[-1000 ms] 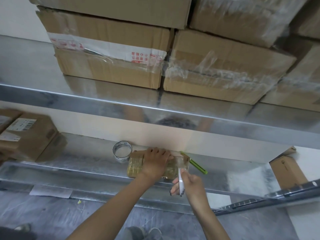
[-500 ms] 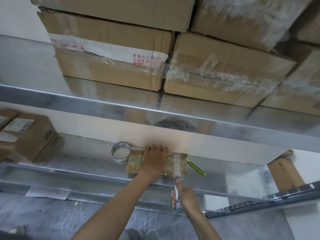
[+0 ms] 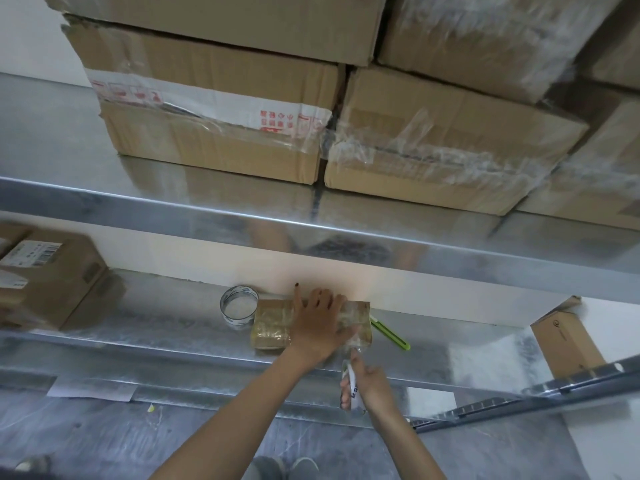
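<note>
A small brown parcel (image 3: 272, 325) wrapped in clear tape lies on the lower metal shelf (image 3: 166, 327). My left hand (image 3: 317, 325) presses flat on top of it with fingers spread. My right hand (image 3: 365, 384) grips a roll of clear tape (image 3: 351, 386) below the parcel's right end, just off the shelf's front edge. A strip of tape (image 3: 353, 348) runs from the roll up to the parcel.
Another tape roll (image 3: 239, 308) stands left of the parcel. A green box cutter (image 3: 391, 336) lies to its right. Labelled cartons (image 3: 48, 278) sit at the far left, a carton (image 3: 564, 337) at the right. Large cardboard boxes (image 3: 221, 109) fill the upper shelf.
My right hand has pulled the tape roll down and toward me, away from the parcel's right end, stretching the tape. My left hand stays on the parcel.
</note>
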Available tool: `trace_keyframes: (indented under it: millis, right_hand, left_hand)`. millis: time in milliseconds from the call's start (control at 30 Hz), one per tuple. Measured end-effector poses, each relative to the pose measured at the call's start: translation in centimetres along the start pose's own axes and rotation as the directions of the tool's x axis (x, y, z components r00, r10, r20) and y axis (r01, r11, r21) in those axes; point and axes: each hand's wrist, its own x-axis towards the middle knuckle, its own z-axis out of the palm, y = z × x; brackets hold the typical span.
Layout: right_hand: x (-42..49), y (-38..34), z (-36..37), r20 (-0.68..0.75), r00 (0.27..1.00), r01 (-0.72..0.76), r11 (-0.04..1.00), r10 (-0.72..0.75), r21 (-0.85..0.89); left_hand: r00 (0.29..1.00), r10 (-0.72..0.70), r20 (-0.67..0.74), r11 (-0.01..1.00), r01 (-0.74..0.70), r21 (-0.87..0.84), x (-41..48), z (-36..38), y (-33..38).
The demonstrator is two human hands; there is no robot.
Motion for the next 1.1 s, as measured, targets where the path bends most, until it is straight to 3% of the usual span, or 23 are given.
trace_keyframes:
  millis: [100, 233, 600, 700, 767, 800, 867, 933, 1000, 1100]
  right_hand:
    - [-0.5, 0.0, 0.4, 0.028, 0.997, 0.077, 0.994, -0.075, -0.083]
    - [-0.8, 0.3, -0.7, 0.115, 0.992, 0.054, 0.998, -0.057, 0.031]
    - [-0.7, 0.1, -0.8, 0.058, 0.998, -0.028, 0.999, 0.03, -0.029]
    - [-0.8, 0.3, -1.1, 0.077, 0.997, -0.029, 0.999, 0.031, -0.029]
    - [-0.8, 0.6, -1.1, 0.091, 0.995, -0.026, 1.0, 0.027, -0.016]
    - [-0.8, 0.8, -1.2, 0.102, 0.994, -0.025, 1.0, 0.026, -0.012]
    - [-0.9, 0.9, -1.2, 0.121, 0.993, -0.019, 1.0, 0.019, -0.004]
    - [-0.8, 1.0, -1.2, 0.125, 0.992, -0.022, 0.999, 0.026, -0.033]
    - [-0.6, 0.9, -1.1, 0.104, 0.993, -0.044, 0.997, 0.05, -0.058]
    - [-0.6, 0.9, -0.5, 0.08, 0.994, -0.076, 0.997, 0.077, -0.007]
  left_hand:
    - [0.997, -0.05, 0.064, 0.999, 0.048, 0.025, 1.1, -0.1, -0.3]
    - [0.991, -0.046, 0.125, 0.999, 0.044, 0.018, 1.7, -0.1, -0.4]
    - [0.993, -0.009, 0.117, 0.997, 0.019, -0.08, 1.8, -0.3, -0.8]
    - [0.995, 0.033, -0.091, 0.965, -0.055, -0.255, 0.5, -1.2, -0.9]
    - [0.944, 0.011, -0.329, 0.937, -0.125, -0.326, -2.1, -2.0, -0.2]
    - [0.926, -0.041, -0.374, 0.912, -0.118, -0.393, -3.9, -2.1, 0.5]
    - [0.962, -0.181, -0.203, 0.772, 0.011, -0.636, -7.6, -1.4, 2.5]
    - [0.947, -0.28, 0.156, 0.517, 0.286, -0.807, -9.7, -0.5, 4.5]
    - [0.865, -0.264, 0.427, 0.303, 0.495, -0.814, -9.6, 0.5, 5.4]
    - [0.801, -0.197, 0.565, 0.169, 0.596, -0.785, -8.4, 0.0, 5.3]
